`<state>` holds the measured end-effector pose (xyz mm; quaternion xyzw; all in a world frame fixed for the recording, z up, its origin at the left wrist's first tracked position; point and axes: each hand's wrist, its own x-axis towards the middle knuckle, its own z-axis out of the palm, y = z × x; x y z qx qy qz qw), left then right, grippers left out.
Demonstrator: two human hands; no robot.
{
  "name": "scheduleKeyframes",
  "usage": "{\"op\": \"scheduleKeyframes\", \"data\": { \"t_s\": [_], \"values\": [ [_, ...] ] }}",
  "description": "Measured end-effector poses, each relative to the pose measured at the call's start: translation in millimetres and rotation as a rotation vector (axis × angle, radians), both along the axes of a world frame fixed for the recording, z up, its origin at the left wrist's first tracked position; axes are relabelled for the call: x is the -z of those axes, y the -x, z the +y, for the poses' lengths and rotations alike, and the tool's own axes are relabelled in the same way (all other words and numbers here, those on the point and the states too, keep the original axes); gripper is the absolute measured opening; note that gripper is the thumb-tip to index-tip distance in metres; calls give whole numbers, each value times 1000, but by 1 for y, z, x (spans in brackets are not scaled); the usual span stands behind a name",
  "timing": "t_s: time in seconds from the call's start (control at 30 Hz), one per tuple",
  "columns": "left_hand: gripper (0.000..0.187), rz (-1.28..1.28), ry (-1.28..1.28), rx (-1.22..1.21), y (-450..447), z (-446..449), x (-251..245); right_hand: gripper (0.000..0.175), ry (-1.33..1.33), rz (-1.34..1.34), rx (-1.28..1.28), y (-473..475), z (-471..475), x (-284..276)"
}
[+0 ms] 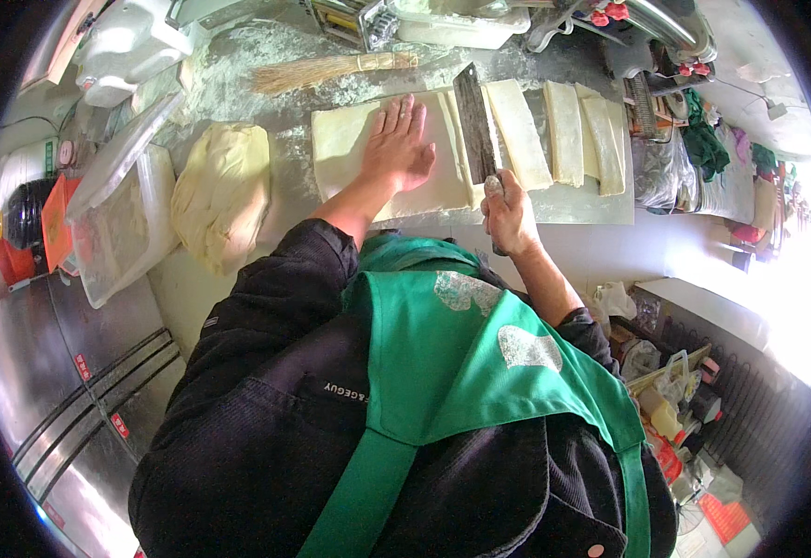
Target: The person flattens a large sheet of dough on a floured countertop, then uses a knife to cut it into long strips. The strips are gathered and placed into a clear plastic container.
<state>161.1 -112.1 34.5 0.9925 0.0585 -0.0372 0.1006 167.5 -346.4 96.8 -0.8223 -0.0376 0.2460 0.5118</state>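
My left hand (400, 150) lies palm down on a wide folded slab of dough (343, 146), its fingers pointing away from me. In my right hand (509, 213) is the handle of a long, dark-bladed knife (474, 118). The blade stands over the slab's right part, beside a narrow edge of dough. Right of the blade lies a cut dough strip (517, 132). Farther right are another strip (564, 132) and several overlapping pieces (602, 143). Whether the blade touches the dough or the table I cannot tell.
A large dough lump (223, 195) lies at the left, beside a clear plastic bin (123, 216) with a tilted lid. Behind the slab, a straw hand brush (336, 70) rests on the floury metal worktop (224, 84). A white plastic tub (458, 28) and a machine with a metal roller (663, 28) stand farther back.
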Motion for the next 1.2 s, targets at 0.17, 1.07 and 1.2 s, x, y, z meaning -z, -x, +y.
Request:
{"op": "scheduleKeyframes", "data": {
  "t_s": [0.17, 1.07, 1.2],
  "values": [
    [78, -25, 34, 14, 1, 1, -3, 37, 85, -11, -59, 1, 4, 3],
    [79, 38, -28, 281, 8, 2, -19, 35, 367, -269, -148, 5, 36, -7],
    [78, 44, -58, 295, 8, 2, -13, 34, 446, -193, -152, -9, 47, -8]
  ]
}}
